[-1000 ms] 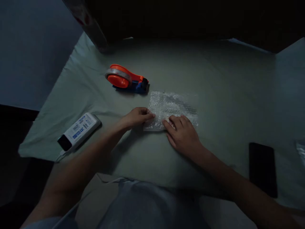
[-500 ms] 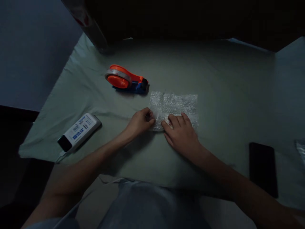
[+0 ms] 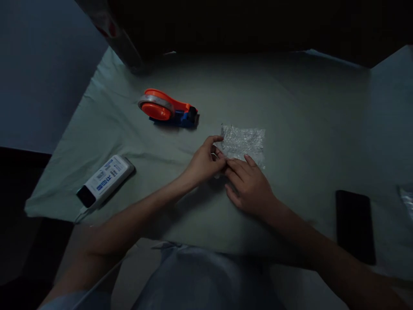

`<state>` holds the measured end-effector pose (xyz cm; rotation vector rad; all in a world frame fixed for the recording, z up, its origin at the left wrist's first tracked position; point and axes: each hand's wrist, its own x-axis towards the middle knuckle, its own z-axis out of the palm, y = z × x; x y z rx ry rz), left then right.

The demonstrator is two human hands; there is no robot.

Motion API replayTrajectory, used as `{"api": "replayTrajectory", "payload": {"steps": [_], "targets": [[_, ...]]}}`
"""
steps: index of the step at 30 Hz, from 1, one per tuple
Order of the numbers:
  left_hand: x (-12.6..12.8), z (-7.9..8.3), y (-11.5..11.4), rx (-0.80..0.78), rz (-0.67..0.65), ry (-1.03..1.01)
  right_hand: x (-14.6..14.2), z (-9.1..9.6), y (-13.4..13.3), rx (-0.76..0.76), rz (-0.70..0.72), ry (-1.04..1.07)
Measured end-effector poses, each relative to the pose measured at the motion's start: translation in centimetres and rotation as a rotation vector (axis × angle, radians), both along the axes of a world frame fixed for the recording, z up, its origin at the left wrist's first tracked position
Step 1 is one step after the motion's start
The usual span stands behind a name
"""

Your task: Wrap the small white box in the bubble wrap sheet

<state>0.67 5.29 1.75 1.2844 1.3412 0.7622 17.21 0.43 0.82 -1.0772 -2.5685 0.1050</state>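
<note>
A small sheet of clear bubble wrap (image 3: pixel 244 142) lies in the middle of the cloth-covered table, its left side folded over. My left hand (image 3: pixel 208 159) is at its left edge, fingers curled on the folded part, with the thumb close to my other hand's fingertips. Across the lower part of the wrap rests my right hand (image 3: pixel 247 185), palm down with its fingers stretched out and the index side slightly apart. Both hands cover the sheet's lower left corner, so whatever is under or inside it there is hidden.
An orange and blue tape dispenser (image 3: pixel 169 108) stands behind and left of the wrap. A white power bank (image 3: pixel 106 181) with a cable lies at the left, and a black phone (image 3: pixel 355 226) at the right. Dark furniture borders the table's far edge.
My left hand has moved right and slightly up, bringing the wrap's left side over, so the sheet looks narrower. My right hand stays on the lower part, its fingers now closer to the left hand.
</note>
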Motion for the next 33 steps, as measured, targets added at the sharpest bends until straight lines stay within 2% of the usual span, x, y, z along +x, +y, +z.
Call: {"api": "replayTrajectory", "payload": {"steps": [5, 7, 9, 13, 16, 20, 24, 26, 28, 30, 31, 33], "targets": [[-0.4, -0.1, -1.8, 0.028, 0.016, -0.169, 0.2, -0.6, -0.6, 0.003, -0.006, 0.060], [-0.7, -0.5, -2.6, 0.085, 0.010, -0.212, 0.3, -0.8, -0.7, -0.017, -0.015, 0.088], [-0.9, -1.0, -3.3, 0.222, -0.029, -0.136, 0.3, -1.0, -0.8, -0.036, -0.041, 0.120], [-1.2, -2.4, -3.6, 0.625, -0.250, 0.177, 0.6, -1.1, -1.0, -0.083, -0.090, 0.206], [-1.4, -3.7, -3.1, 0.830, -0.340, 0.260, 0.7, -1.1, -1.1, -0.105, -0.089, 0.213], [-1.9, -4.7, -2.6, 0.926, -0.411, 0.240, 0.5, -1.0, -0.8, -0.096, -0.075, 0.205], [-1.9, -4.6, -2.3, 0.928, -0.482, 0.226, 1.1, -0.2, -0.3, -0.116, -0.042, 0.258], [-1.8, -4.4, -2.2, 0.940, -0.489, 0.235, 2.3, 0.6, -0.3, -0.109, -0.151, 0.320], [-1.6, -4.4, -2.1, 0.954, -0.484, 0.237, 4.0, 1.2, -0.6, -0.131, -0.410, 0.388], [-1.5, -4.5, -2.0, 0.965, -0.473, 0.228, 5.7, 1.5, -1.2, -0.294, -0.705, 0.444], [-1.4, -4.5, -1.9, 0.968, -0.467, 0.219, 6.2, 1.4, -1.5, -0.419, -0.797, 0.452], [-1.3, -4.5, -1.7, 0.961, -0.465, 0.192, 6.6, 0.8, -2.1, -0.675, -0.888, 0.494]]}}
